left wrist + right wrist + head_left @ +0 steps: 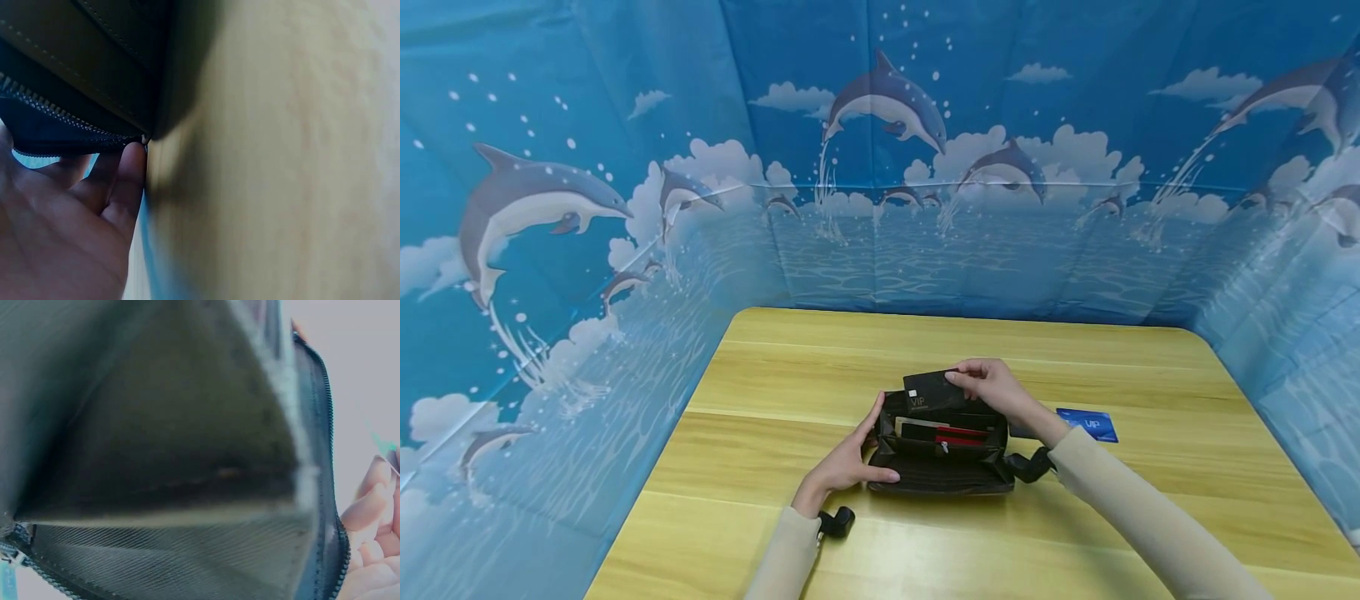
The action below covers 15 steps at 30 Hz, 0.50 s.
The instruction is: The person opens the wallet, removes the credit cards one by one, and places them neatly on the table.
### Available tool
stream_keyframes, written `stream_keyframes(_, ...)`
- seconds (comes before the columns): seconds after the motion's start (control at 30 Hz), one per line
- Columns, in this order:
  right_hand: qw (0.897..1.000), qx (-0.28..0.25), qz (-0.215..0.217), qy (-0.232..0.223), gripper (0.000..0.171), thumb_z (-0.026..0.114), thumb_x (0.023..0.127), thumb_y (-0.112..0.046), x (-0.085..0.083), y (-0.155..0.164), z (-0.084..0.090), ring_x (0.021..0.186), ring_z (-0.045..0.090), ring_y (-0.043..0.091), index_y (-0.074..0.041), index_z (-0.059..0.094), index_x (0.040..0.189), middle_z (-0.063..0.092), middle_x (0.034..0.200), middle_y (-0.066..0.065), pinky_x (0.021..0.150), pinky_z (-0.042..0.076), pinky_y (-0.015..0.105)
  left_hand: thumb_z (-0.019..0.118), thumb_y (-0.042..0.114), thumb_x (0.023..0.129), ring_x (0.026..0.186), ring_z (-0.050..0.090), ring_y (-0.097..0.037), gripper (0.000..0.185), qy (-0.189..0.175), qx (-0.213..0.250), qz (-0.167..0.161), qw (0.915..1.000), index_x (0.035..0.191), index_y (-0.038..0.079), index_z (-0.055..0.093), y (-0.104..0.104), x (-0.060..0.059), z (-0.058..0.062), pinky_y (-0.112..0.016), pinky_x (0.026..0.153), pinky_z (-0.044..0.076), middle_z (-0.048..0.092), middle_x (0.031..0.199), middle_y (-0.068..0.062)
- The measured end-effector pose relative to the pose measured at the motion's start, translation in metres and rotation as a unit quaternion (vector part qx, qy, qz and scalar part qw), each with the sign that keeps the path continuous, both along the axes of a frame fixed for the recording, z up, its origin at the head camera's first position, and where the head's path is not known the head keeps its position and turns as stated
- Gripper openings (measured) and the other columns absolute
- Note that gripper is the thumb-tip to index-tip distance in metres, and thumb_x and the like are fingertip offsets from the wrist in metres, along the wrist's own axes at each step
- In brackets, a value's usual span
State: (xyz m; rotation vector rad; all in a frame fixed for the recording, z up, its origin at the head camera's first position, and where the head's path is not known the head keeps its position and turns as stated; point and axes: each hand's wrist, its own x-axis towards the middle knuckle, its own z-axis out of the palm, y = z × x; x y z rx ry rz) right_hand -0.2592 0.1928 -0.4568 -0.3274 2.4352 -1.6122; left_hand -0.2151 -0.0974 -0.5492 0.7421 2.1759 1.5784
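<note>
A dark zip-around wallet [942, 482] lies unzipped on the wooden table, its front flap down toward the person. My left hand [844, 463] steadies its left end, thumb laid along the front flap and forefinger stretched up the back panel. In the left wrist view the fingers [128, 178] touch the zipper edge. My right hand [992, 385] pinches a black VIP card [931, 393] by its right end, above the back of the wallet. Inside the wallet, a red card [962, 437] and other card edges show. The right wrist view is filled mostly by the wallet's side fold [181, 431].
A blue card [1088, 424] lies on the table [820, 350] right of the wallet, partly covered by the right forearm. A dark wrist camera [1030, 465] sits at the wallet's right end. A dolphin-printed curtain [865, 267] rises round the table.
</note>
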Motion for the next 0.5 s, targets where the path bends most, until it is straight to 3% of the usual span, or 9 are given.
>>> stream_keyframes(0.03,1.0,-0.005,-0.005,-0.005,0.032,0.061,0.094,-0.031,0.0,0.0,0.001,0.07,0.052,0.024,-0.001,0.068,0.104,0.06,0.084,0.008,0.063,0.045,0.035,0.081,0.027,0.077,0.141,0.006,-0.023,0.115,0.001,0.003,0.003,1.0,0.151,0.041,-0.005,0.0,-0.001,-0.005,-0.048,0.108,0.021,-0.005,0.156,0.008)
stream_keyframes(0.33,0.999,-0.04,-0.03,-0.013,0.031,0.056,0.097,-0.03,-0.001,0.007,0.008,0.058,0.044,0.02,0.0,0.066,0.101,0.059,0.079,0.008,0.057,0.043,0.034,0.081,0.03,0.077,0.141,0.006,-0.025,0.115,0.008,0.011,0.004,0.9999,0.152,0.036,-0.005,0.0,-0.001,-0.005,-0.051,0.108,0.02,-0.004,0.157,0.007)
stream_keyframes(0.5,0.998,-0.058,-0.034,-0.012,0.036,0.056,0.097,-0.032,0.0,0.018,0.008,0.059,0.047,0.019,0.002,0.064,0.105,0.061,0.09,0.009,0.058,0.048,0.036,0.081,0.03,0.077,0.141,0.007,-0.024,0.115,0.007,0.011,0.003,0.9999,0.152,0.036,-0.006,0.001,-0.001,-0.006,-0.049,0.108,0.022,-0.005,0.157,0.007)
